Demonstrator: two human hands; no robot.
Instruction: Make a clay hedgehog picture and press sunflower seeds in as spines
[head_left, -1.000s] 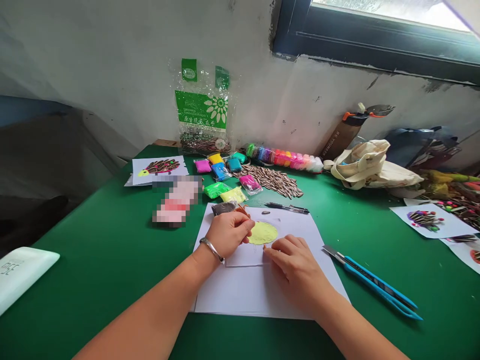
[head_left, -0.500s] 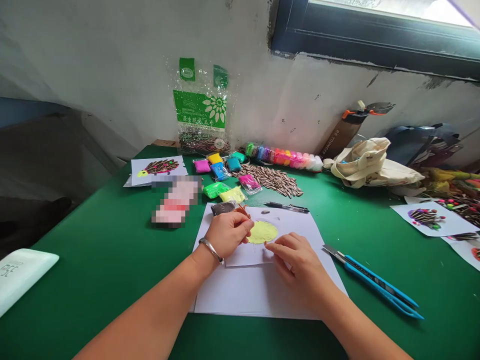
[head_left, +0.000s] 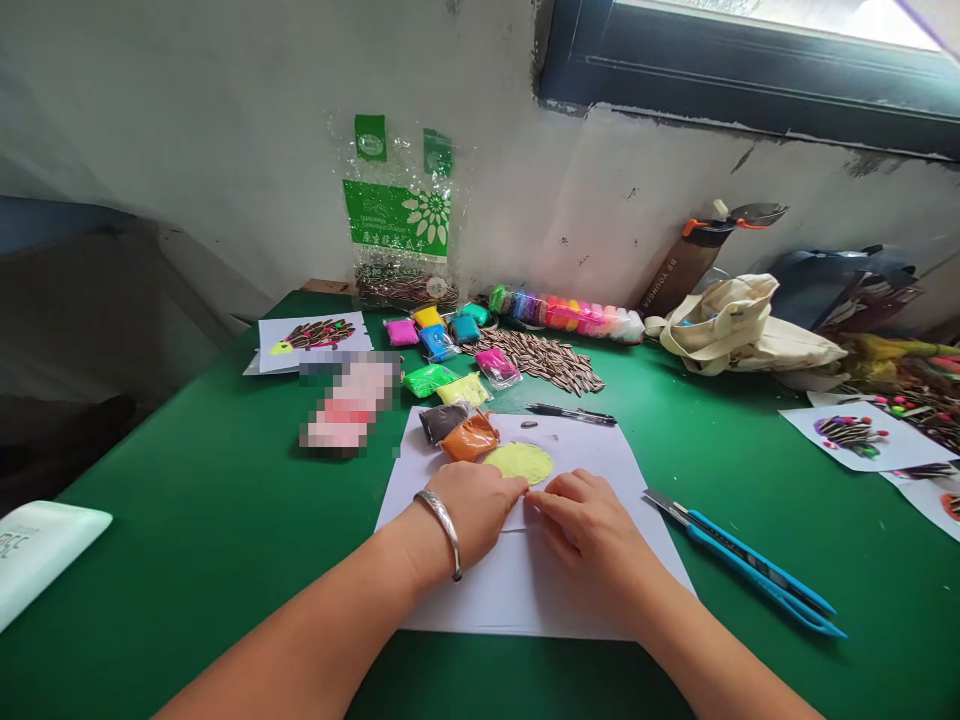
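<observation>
On the white paper lies a flat yellow clay disc. My left hand, with a silver bangle at its wrist, is closed with its fingertips at the disc's lower edge. Beside them, my right hand reaches in from the right, index finger and thumb nearly together and touching the paper. A tiny orange-red spot shows where the fingertips meet; I cannot make out what it is. An orange clay packet and a dark grey packet rest just beyond my left hand.
A black pen and a single sunflower seed lie beyond the disc. More seeds are heaped behind, near several coloured clay packets. A blue utility knife lies at right. Seed pictures and a seed bag stand farther off.
My left hand has moved down and slightly right, from the disc's left side to its lower edge beside my right fingertips, uncovering the orange packet. My right hand has barely moved.
</observation>
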